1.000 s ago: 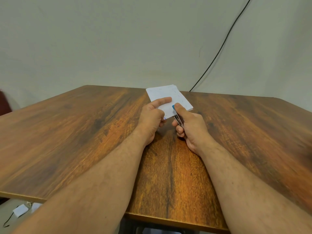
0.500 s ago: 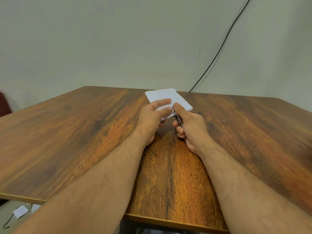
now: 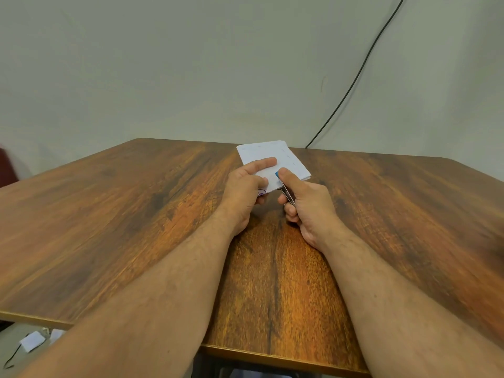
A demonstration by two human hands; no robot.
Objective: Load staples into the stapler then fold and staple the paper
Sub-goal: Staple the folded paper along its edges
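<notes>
A folded white paper (image 3: 283,159) is held above the wooden table (image 3: 109,214) near its middle. My left hand (image 3: 245,192) pinches the paper's near left edge, thumb on top. My right hand (image 3: 305,205) grips a small stapler (image 3: 285,188) with a blue tip and a metal body, thumb pressing on its top. The stapler's mouth sits over the paper's near edge. Most of the stapler is hidden inside my right fist.
A black cable (image 3: 354,80) runs down the wall to the table's far edge. Paper scraps (image 3: 34,341) lie on the floor at the lower left. A dark red object (image 3: 6,165) shows at the left edge.
The paper tilted down half a second ago and has tilted back up. My right thumb keeps pressing the stapler at the paper's near edge. Both hands stay in place.
</notes>
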